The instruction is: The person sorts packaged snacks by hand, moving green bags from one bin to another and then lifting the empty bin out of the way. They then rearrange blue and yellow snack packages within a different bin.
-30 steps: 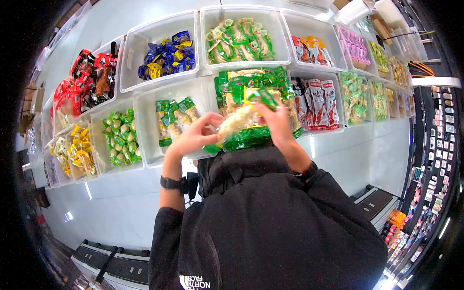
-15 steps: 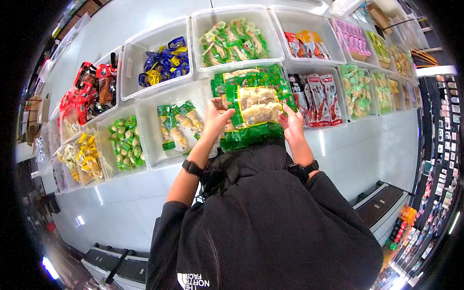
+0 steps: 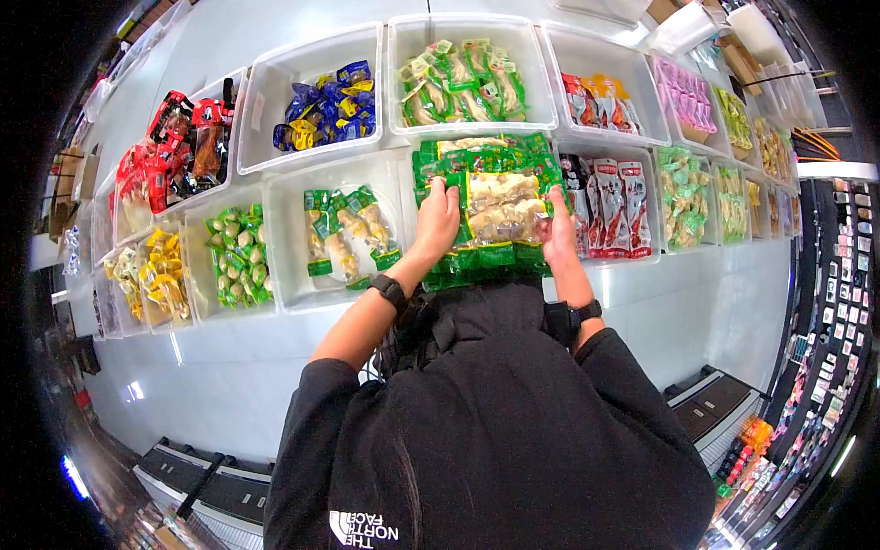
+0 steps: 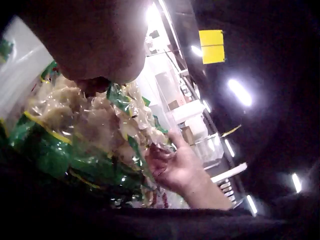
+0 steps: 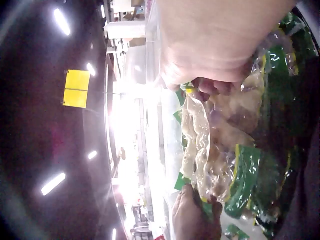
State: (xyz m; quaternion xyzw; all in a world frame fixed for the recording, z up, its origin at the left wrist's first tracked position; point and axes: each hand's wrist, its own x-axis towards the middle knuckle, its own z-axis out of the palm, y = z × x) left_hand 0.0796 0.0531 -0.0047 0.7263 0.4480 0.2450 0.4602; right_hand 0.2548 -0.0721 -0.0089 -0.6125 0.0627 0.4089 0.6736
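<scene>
A green-edged clear package [image 3: 504,206] of pale food lies face up over a pile of similar green packages [image 3: 481,266] in the head view. My left hand [image 3: 438,222] grips its left edge, and my right hand [image 3: 559,235] holds the right edge, thumb towards the top. From the left wrist, the left hand [image 4: 100,40] looms over the crinkled wrapping, with the right hand [image 4: 180,170] across from it. The right wrist view has my right hand [image 5: 215,50] with curled fingers at the package's end and my left hand [image 5: 195,215] at the other; some fingertips are hidden.
Left of the pile stands a bin [image 3: 275,247] with a few green packages. Red-and-white packets [image 3: 619,206] sit on the right. Behind are bins of green-wrapped food [image 3: 458,87], blue-and-yellow packets [image 3: 330,110] and red-orange packets [image 3: 600,101].
A second ago the package was blurred and tilted between my hands; now it lies flat on the pile. Since the middle frame, my left hand has shifted slightly right along its side.
</scene>
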